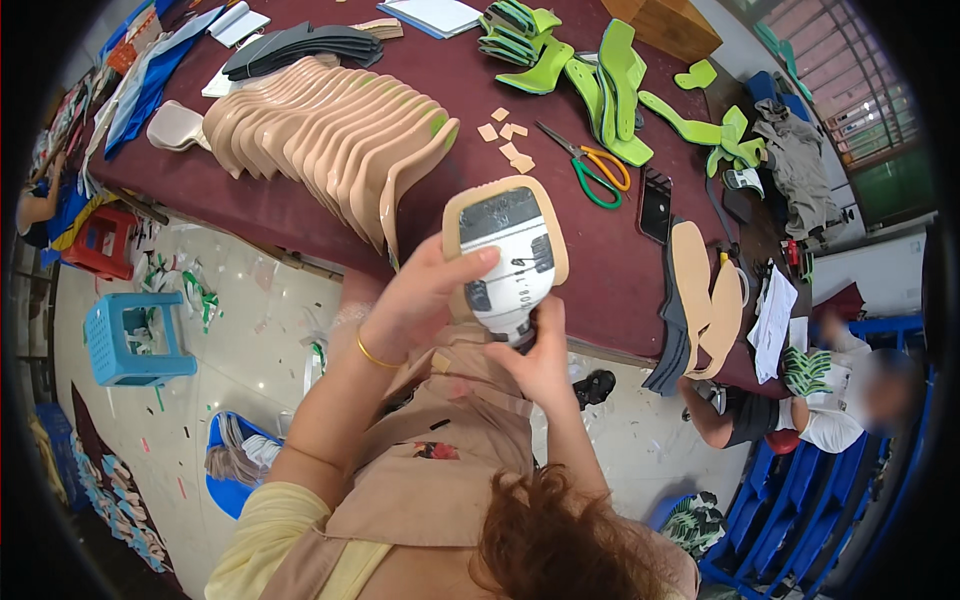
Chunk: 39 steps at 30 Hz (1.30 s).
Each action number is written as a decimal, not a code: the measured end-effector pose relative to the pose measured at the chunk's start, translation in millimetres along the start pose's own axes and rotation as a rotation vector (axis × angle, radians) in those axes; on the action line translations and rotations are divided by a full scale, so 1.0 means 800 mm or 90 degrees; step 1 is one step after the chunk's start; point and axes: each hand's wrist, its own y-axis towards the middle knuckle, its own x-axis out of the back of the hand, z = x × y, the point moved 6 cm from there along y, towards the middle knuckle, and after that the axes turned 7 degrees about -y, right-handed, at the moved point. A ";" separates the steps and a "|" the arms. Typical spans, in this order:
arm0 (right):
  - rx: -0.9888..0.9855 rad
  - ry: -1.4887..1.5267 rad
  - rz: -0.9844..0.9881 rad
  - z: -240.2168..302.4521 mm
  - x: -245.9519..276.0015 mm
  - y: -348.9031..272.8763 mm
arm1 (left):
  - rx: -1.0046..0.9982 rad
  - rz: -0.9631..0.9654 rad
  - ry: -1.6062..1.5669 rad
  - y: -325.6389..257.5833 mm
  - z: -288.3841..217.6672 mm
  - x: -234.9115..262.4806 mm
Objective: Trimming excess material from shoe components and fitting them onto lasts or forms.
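Note:
Both my hands hold a white shoe last (518, 275) with dark patches, and a beige sole-like rim (560, 240) shows around its broad end. My left hand (425, 290) grips its left side, the thumb pressed across the white surface. Around the narrow lower end, my right hand (543, 355) is closed with its thumb at the bottom. Just beyond my left hand, a long row of glossy beige moulded soles (320, 140) stands stacked on the dark red table (480, 75). Scissors (590, 170) with green and orange handles and several small beige pieces (515, 150) lie past the last.
Green sole parts (620, 85) lie at the far right. A phone (655, 205), beige flat insoles (700, 290) and dark strips (677, 330) line the table's right side. Blue (135, 340) and red (103, 243) stools stand left. Another person (840, 390) sits by blue racks (800, 500).

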 end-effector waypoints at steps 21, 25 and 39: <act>-0.088 0.320 0.462 0.002 0.009 0.046 | 0.307 0.087 -0.455 0.013 0.019 0.020; -0.046 0.346 0.414 0.017 0.010 0.049 | 0.275 0.064 -0.383 0.021 0.015 0.029; -0.158 0.327 0.178 0.025 -0.002 0.043 | 0.121 0.060 0.054 0.031 -0.013 0.005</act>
